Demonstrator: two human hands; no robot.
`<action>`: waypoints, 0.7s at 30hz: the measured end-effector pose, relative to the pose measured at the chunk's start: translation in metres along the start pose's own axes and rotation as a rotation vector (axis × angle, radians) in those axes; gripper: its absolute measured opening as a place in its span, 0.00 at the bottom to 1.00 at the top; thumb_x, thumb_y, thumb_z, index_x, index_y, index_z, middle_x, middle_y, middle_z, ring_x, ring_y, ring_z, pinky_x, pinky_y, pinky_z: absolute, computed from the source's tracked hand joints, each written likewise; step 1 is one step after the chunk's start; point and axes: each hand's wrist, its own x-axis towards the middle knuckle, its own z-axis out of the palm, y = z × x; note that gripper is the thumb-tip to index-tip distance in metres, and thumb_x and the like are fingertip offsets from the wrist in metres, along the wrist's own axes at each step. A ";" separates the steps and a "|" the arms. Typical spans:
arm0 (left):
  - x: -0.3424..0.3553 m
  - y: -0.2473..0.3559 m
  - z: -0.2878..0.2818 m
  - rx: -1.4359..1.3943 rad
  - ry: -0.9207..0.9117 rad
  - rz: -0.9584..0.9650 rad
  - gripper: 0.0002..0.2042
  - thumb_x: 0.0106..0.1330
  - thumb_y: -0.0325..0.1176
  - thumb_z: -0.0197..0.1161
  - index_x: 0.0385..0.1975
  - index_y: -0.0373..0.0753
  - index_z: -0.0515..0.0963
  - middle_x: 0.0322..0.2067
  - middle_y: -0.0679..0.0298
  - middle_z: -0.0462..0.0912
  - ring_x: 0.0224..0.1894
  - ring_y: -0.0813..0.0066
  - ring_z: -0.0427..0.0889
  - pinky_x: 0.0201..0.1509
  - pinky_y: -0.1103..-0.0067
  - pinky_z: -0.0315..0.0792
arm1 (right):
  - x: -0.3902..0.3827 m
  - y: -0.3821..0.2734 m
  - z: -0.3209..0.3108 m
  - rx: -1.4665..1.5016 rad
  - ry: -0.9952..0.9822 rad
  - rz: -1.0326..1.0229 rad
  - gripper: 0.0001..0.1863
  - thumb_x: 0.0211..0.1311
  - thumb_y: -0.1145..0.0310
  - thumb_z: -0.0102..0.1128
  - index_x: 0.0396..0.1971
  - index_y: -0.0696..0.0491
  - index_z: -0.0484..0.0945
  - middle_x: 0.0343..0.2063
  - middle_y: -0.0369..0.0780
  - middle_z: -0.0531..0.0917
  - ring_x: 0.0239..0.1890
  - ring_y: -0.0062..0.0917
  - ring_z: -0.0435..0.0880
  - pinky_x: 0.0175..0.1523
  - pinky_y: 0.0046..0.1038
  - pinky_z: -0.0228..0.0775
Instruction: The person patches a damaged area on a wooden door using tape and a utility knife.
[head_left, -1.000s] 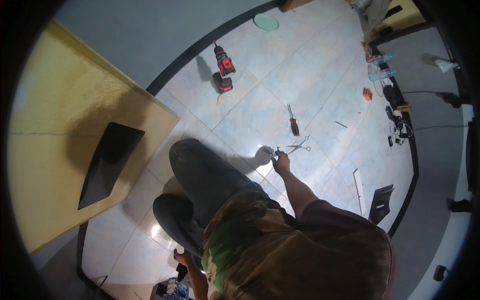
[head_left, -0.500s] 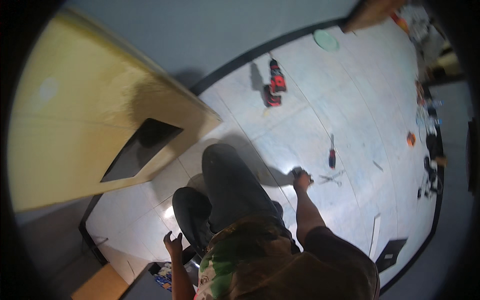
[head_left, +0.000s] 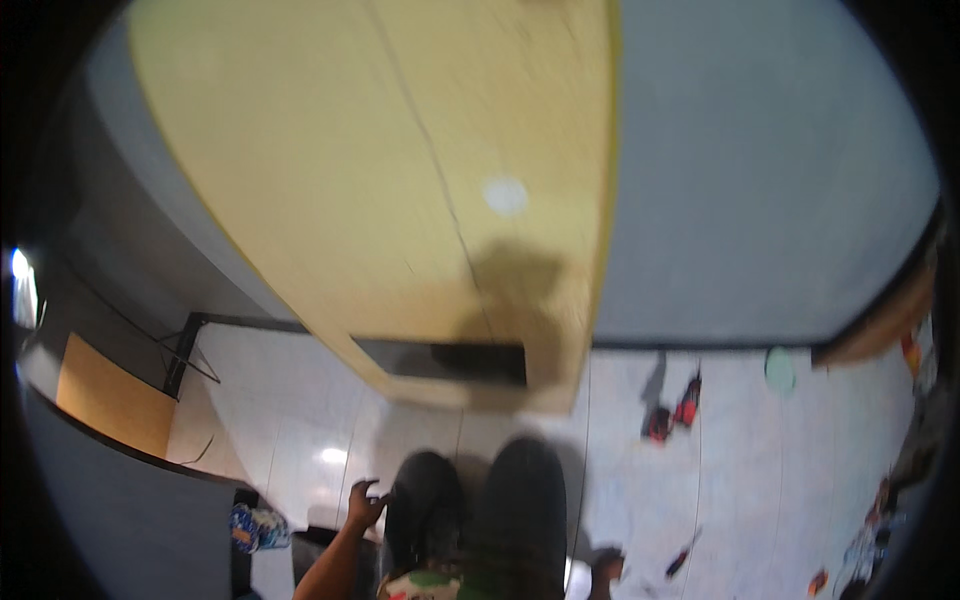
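Two hands apart, I seem between grips: left hand (head_left: 366,506) wide, right hand (head_left: 608,568) too blurred to tell, the screwdriver (head_left: 678,563) demanding a three-o'clock reach.

The head-worn view looks forward and down: knees (head_left: 528,490) near at lower centre, door (head_left: 330,130) across upper centre.

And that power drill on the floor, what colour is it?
The drill is red and black, best seen in the head view.
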 end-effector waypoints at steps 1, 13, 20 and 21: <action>0.004 0.035 0.000 -0.175 0.048 -0.075 0.30 0.60 0.40 0.83 0.60 0.32 0.81 0.62 0.46 0.78 0.62 0.52 0.83 0.53 0.68 0.88 | 0.020 0.002 -0.008 0.020 -0.003 -0.051 0.16 0.72 0.52 0.60 0.41 0.49 0.85 0.29 0.41 0.86 0.29 0.35 0.84 0.31 0.44 0.74; 0.183 0.414 -0.366 -0.400 1.139 0.952 0.10 0.73 0.25 0.64 0.50 0.31 0.83 0.53 0.53 0.84 0.53 0.61 0.82 0.59 0.69 0.76 | 0.352 -0.244 -0.553 0.922 0.659 -0.408 0.24 0.75 0.73 0.62 0.65 0.69 0.76 0.60 0.57 0.84 0.60 0.41 0.85 0.68 0.40 0.73; 0.166 0.645 -0.539 0.095 0.850 1.606 0.22 0.67 0.40 0.73 0.54 0.30 0.82 0.52 0.49 0.84 0.51 0.53 0.85 0.57 0.61 0.79 | 0.098 -0.541 -0.990 1.156 0.861 -1.198 0.07 0.66 0.79 0.67 0.43 0.60 0.85 0.31 0.39 0.87 0.33 0.27 0.84 0.42 0.31 0.74; 0.162 0.672 -0.552 0.213 0.845 1.625 0.25 0.64 0.41 0.75 0.55 0.29 0.82 0.54 0.47 0.83 0.51 0.51 0.86 0.57 0.60 0.79 | 0.074 -0.562 -1.011 1.044 0.950 -1.400 0.07 0.63 0.81 0.67 0.41 0.59 0.84 0.29 0.40 0.86 0.32 0.29 0.84 0.43 0.33 0.73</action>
